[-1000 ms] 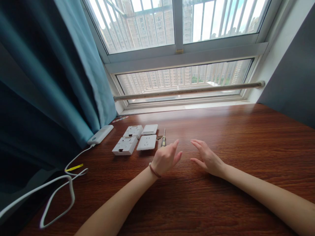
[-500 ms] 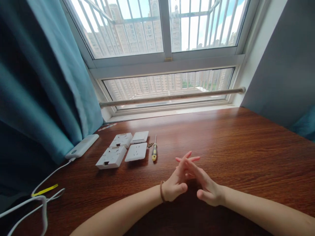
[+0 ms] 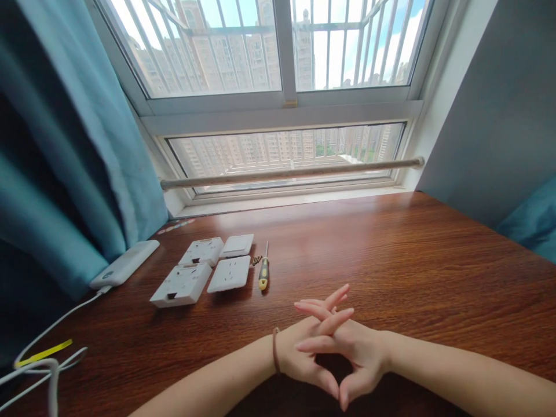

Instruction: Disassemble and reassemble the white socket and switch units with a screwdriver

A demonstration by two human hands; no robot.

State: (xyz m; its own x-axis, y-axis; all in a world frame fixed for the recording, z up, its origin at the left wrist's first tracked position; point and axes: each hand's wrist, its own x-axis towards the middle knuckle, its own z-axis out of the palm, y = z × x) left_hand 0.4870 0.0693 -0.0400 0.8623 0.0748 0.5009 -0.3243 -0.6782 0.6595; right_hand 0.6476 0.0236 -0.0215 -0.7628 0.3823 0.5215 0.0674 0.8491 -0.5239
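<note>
My left hand (image 3: 299, 354), with a thin band at the wrist, and my right hand (image 3: 362, 354) rest together on the wooden table (image 3: 412, 272). Their fingers are loosely interlaced and stretched out, and the thumb tips meet underneath. Neither holds anything. To the left, beyond the hands, lie two white back boxes (image 3: 181, 284) (image 3: 202, 251), a socket face plate (image 3: 229, 273) and a switch face plate (image 3: 237, 245). Beside them lies a small yellow-handled screwdriver (image 3: 263, 275) with a few dark screws (image 3: 256, 260) at its tip end.
A white power bank (image 3: 125, 264) lies at the table's left edge, and its white cable (image 3: 47, 370) with a yellow tie (image 3: 43, 352) runs off toward the front left. A teal curtain (image 3: 65, 174) hangs at left. A window with a rail (image 3: 286, 172) closes the far side.
My hands came together from being apart, then slid closer to me with fingers interlacing and thumbs meeting. The view shifted right and down, so the white parts sit further left.
</note>
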